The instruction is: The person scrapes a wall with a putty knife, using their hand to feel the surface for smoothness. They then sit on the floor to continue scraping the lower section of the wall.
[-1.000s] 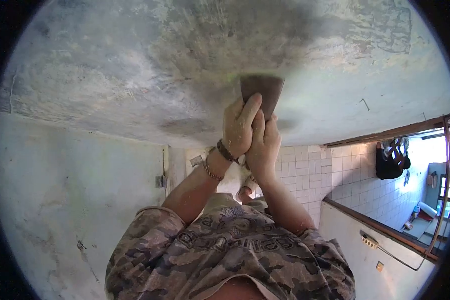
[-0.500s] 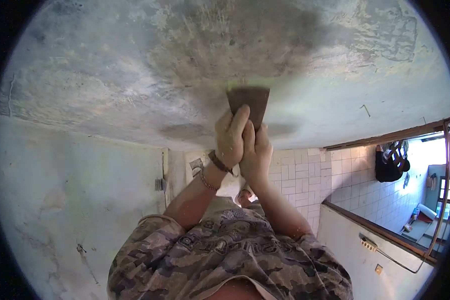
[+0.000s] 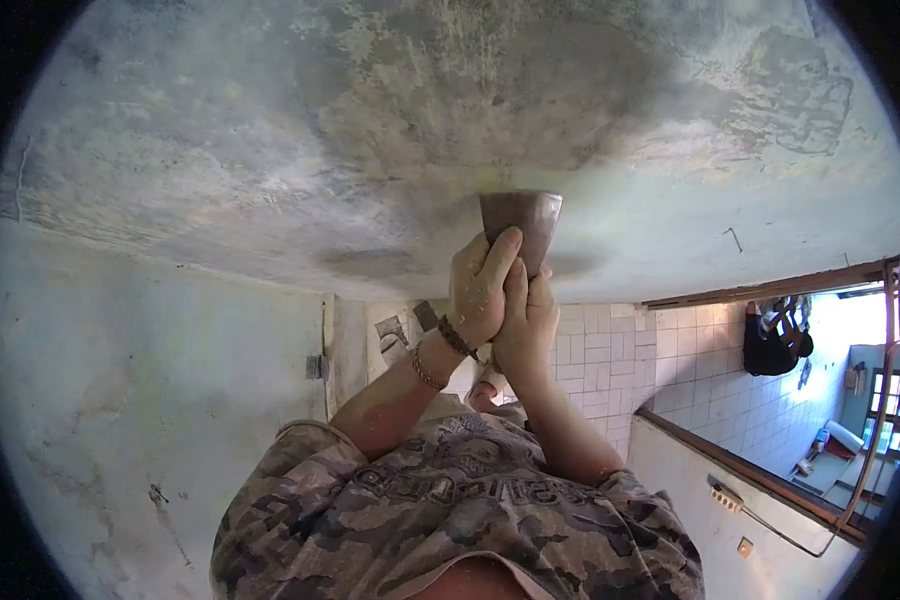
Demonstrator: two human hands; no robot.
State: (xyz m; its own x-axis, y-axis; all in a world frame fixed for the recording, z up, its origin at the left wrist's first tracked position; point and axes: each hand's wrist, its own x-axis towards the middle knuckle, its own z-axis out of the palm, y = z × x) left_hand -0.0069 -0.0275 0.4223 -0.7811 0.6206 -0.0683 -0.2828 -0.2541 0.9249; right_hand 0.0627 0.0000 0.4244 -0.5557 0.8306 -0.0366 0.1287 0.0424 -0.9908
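Observation:
A scraper with a flared, dull metal blade points up toward the patchy wall in front of me. Its broad edge lies at or close to the wall surface; exact contact is hard to tell. My left hand, wearing bracelets at the wrist, is wrapped round the scraper with its thumb along the lower blade. My right hand is closed on it too, pressed against the left. Both hands hide the handle. Pale dust marks the fingers.
A doorway with a brown wooden frame is on the right, with a person in dark clothing beyond it. Below it a power strip with a cable hangs on the wall. Pale tiles cover the floor.
Both hands and the scraper have shifted slightly right and down in view. The blade now catches more light along its face. The grip looks the same.

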